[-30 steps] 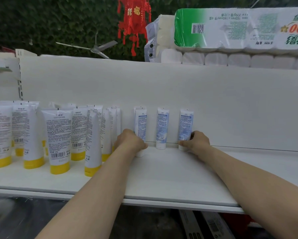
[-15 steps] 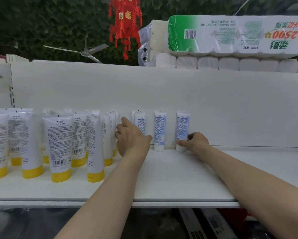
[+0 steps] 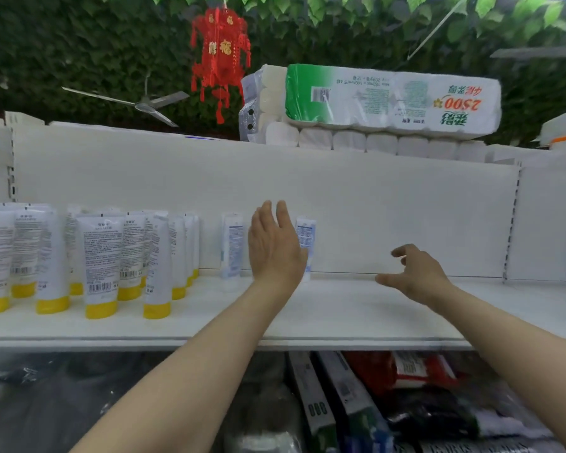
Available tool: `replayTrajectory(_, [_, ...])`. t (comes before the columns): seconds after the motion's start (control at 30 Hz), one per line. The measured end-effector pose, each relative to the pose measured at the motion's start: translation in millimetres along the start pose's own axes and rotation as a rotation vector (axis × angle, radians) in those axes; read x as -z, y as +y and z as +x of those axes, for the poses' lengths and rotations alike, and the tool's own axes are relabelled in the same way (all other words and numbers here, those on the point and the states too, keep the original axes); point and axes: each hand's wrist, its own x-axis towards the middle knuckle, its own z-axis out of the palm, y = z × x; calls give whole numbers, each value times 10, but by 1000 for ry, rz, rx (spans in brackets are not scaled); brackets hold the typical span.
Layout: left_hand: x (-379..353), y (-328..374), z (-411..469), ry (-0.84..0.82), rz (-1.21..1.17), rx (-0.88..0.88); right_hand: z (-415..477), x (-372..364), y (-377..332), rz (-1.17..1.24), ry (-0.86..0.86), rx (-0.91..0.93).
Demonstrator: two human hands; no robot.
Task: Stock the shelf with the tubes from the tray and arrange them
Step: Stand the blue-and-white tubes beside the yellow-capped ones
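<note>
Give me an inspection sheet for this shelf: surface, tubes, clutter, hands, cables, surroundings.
Surface: white shelf with a white back panel.
Job's things: two blue-label tubes upright against the back panel; the left hand hides whatever is between them. Tray not in view.
Clutter: yellow-capped tubes standing in rows at the left.
Hands: left hand open, raised in front of the blue-label tubes; right hand open above the shelf, holding nothing.
Cables: nothing seen.
Surroundings: toilet-paper pack on top, red lantern, ceiling fan, leafy wall; packaged goods below.
</note>
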Motion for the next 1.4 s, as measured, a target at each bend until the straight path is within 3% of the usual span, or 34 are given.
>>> replayTrajectory(0.4, [-202, 2657, -1429, -345, -324, -80, -1196, 2082, 1609, -431, -6, 68])
replayTrajectory(0.63, [-442, 4158, -2577, -552, -436, -142, -2088, 2989, 2934, -531, -47, -82])
replayTrajectory(1.03, [-1333, 5412, -3689, -793, -411, -255, -2661, 3314, 4704, -527, -149, -304])
replayTrajectory(1.4, [-2716, 5807, -4276, -1028, -319, -213, -2483, 2890, 6132, -530, -331, -454])
